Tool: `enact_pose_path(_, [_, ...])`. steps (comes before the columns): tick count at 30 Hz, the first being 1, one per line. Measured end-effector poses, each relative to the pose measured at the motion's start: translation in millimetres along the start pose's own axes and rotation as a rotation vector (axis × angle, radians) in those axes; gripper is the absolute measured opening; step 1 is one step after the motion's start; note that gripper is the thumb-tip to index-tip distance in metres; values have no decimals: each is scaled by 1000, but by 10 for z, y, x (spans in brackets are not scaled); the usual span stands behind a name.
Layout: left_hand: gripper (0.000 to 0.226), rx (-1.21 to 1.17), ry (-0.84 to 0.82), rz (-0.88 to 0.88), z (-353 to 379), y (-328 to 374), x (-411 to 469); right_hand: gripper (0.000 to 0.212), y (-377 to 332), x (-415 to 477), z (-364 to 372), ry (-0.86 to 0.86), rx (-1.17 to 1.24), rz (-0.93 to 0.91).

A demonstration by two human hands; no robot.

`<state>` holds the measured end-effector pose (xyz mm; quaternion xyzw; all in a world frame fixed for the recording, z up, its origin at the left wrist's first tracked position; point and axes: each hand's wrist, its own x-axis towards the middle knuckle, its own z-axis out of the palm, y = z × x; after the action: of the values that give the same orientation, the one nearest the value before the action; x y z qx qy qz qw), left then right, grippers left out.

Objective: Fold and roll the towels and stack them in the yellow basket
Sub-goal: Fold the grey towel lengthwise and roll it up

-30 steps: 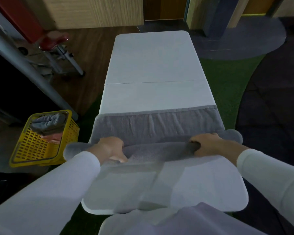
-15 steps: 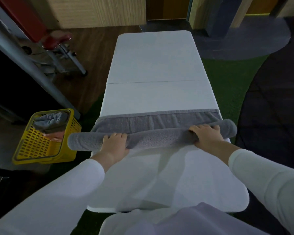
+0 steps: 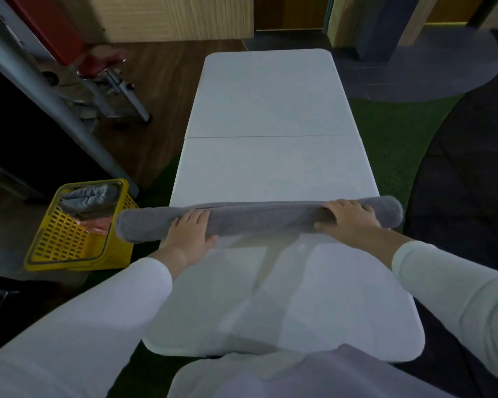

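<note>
A grey towel (image 3: pixel 259 218) lies across the white table (image 3: pixel 270 168) as one long roll, its ends sticking out past both table edges. My left hand (image 3: pixel 191 231) presses flat on the roll's left part, fingers spread. My right hand (image 3: pixel 348 216) rests on the roll's right part with fingers curved over it. The yellow basket (image 3: pixel 69 242) stands on the floor left of the table, holding a rolled grey towel (image 3: pixel 89 195) and something pink beneath it.
A metal post (image 3: pixel 55 101) slants down behind the basket. A red-seated stool (image 3: pixel 107 64) stands at the far left on the wooden floor. Green carpet lies right of the table.
Both hands have rolled the towel away from me. The flat strip of towel beyond the roll has been taken up, and the roll is thicker.
</note>
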<state>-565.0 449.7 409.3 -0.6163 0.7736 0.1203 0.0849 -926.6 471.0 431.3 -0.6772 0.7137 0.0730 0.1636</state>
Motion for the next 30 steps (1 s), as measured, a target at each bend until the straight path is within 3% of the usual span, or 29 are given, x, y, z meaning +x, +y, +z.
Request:
enact_pose_path(2, [72, 31, -49, 36, 29, -55, 64, 69, 6, 4, 73, -50, -115, -46])
enact_pose_path(6, [67, 79, -25, 85, -80, -175, 260, 56, 57, 156, 33, -32, -179, -38])
enact_pose_path(9, [51, 216, 176, 8, -279, -210, 394, 46, 18, 304, -146, 55, -243, 79])
enact_pose_path(11, [35, 65, 236, -76, -354, -185, 493, 38, -31, 402, -213, 173, -162, 140])
enact_pose_path(13, [30, -128, 195, -120, -333, -146, 604, 35, -129, 478, -230, 145, 39, 162])
enact_pose_path(15, [41, -168, 171, -95, -258, -142, 693, 44, -209, 544, -200, 35, 130, 134])
enact_pose_path(18, [65, -7, 69, -4, -213, -198, 843, 56, -226, 655, -148, 16, 86, 82])
enact_pose_path(22, [67, 21, 37, 37, -306, -343, 1103, 42, -156, 813, -229, 182, -49, 162])
enact_pose_path(26, [70, 87, -100, 69, -360, -422, 1290, 57, -90, 901, -185, -49, -23, 87])
enact_pose_path(30, [66, 154, -161, 106, -353, -379, 1284, 57, -69, 864, -105, -84, -52, 64])
